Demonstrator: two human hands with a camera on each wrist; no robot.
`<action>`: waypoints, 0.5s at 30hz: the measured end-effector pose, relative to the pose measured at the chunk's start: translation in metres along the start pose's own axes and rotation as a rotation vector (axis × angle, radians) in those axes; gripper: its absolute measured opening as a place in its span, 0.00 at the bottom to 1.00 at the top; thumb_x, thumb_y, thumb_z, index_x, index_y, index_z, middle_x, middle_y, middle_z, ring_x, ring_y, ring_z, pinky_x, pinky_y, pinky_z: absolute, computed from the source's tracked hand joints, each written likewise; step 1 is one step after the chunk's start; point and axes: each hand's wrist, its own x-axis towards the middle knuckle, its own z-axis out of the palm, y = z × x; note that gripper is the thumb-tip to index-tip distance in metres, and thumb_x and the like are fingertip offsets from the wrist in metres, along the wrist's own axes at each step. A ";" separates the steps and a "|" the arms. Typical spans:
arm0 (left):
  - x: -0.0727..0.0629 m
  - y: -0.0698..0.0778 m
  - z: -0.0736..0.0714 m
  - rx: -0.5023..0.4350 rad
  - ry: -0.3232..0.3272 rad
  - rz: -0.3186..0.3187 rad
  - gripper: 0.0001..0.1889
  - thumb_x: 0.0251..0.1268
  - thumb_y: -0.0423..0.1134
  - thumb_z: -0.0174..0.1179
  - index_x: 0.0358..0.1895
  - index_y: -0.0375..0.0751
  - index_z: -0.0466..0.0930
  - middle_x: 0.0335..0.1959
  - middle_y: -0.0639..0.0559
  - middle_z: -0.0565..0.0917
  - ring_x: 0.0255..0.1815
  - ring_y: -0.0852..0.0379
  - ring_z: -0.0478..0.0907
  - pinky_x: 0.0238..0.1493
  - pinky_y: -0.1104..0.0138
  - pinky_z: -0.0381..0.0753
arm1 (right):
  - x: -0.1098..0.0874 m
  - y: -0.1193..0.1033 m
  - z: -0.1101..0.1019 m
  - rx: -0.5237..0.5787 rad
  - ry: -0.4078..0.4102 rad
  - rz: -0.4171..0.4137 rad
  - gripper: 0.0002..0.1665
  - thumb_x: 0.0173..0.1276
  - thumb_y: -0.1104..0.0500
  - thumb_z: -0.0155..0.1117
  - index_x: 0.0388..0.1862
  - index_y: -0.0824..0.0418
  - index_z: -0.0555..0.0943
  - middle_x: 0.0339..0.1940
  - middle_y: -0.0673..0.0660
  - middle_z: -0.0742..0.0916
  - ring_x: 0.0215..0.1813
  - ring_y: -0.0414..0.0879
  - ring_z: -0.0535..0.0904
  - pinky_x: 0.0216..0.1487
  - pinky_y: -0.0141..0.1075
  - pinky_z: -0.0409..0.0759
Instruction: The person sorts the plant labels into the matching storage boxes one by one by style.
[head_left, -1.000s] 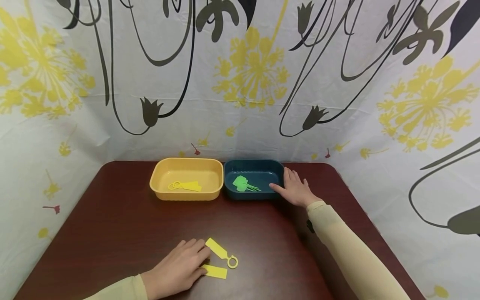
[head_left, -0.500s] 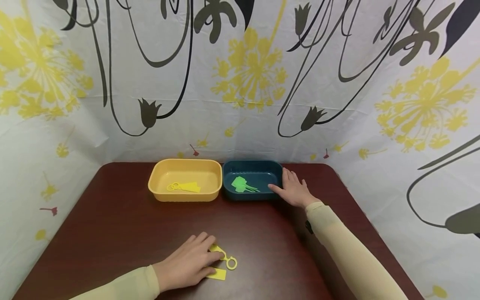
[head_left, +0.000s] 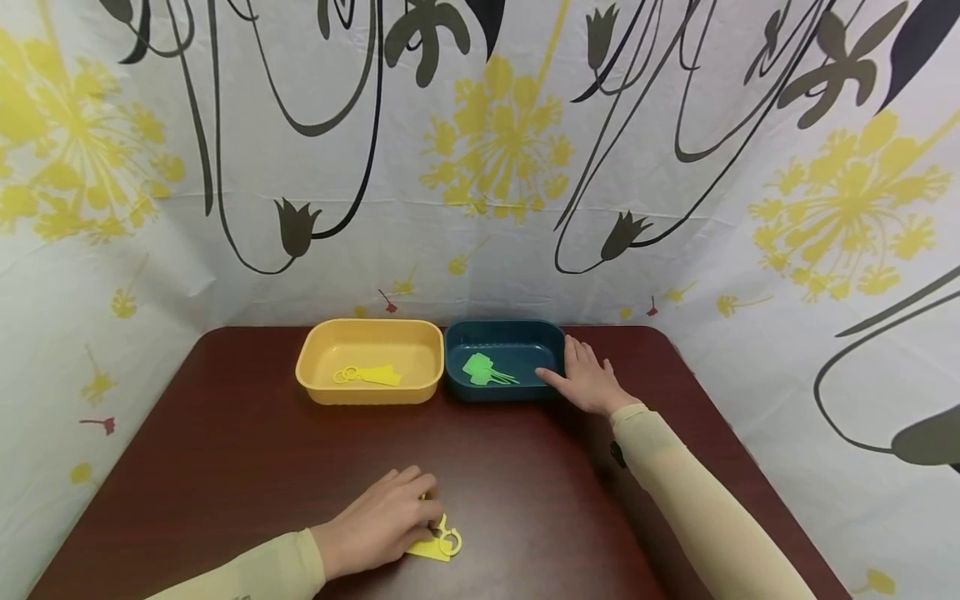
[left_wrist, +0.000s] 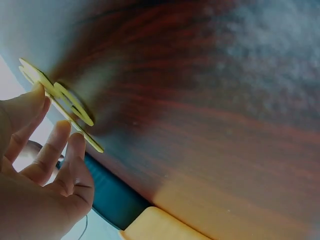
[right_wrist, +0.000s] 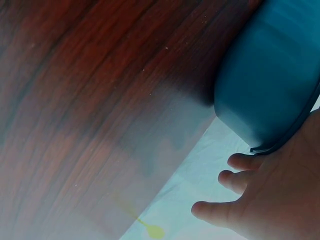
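In the head view, my left hand is low over the table near the front middle, pinching flat yellow tags with ring ends. The left wrist view shows two yellow tags overlapping, thumb on one side and fingertips on the other. Further back, my right hand rests against the right end of a dark blue bin. Its fingers lie straight along the outer wall and the thumb reaches over the rim. Several green tags with thin stems lie in that bin.
A yellow bin stands left of the blue one, with yellow ring tags inside. Both bins are at the back of the dark red wooden table. A white patterned cloth hangs behind and at the sides.
My left hand moved slightly right, over the loose yellow tags, and its fingers drew in around them. The upper tag slid toward the lower one. The right hand stayed on the blue bin.
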 end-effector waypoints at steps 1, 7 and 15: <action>0.000 0.000 0.001 -0.005 0.003 -0.002 0.08 0.62 0.41 0.72 0.35 0.60 0.82 0.35 0.66 0.70 0.36 0.64 0.63 0.34 0.71 0.64 | 0.000 0.000 0.000 0.000 -0.002 0.001 0.68 0.65 0.17 0.38 0.83 0.65 0.36 0.83 0.65 0.46 0.82 0.63 0.40 0.71 0.70 0.38; 0.003 -0.003 0.004 -0.022 0.027 -0.014 0.07 0.62 0.41 0.72 0.33 0.58 0.82 0.32 0.67 0.70 0.34 0.65 0.63 0.33 0.71 0.64 | 0.001 0.000 0.001 -0.002 -0.003 0.001 0.68 0.66 0.17 0.38 0.82 0.65 0.37 0.83 0.65 0.47 0.82 0.63 0.40 0.71 0.70 0.39; 0.012 -0.009 0.004 -0.076 0.019 -0.028 0.09 0.61 0.36 0.71 0.42 0.54 0.85 0.33 0.65 0.75 0.35 0.66 0.66 0.37 0.71 0.70 | 0.000 0.000 0.001 0.003 0.003 -0.003 0.67 0.66 0.17 0.39 0.82 0.65 0.37 0.83 0.65 0.46 0.82 0.64 0.40 0.71 0.70 0.39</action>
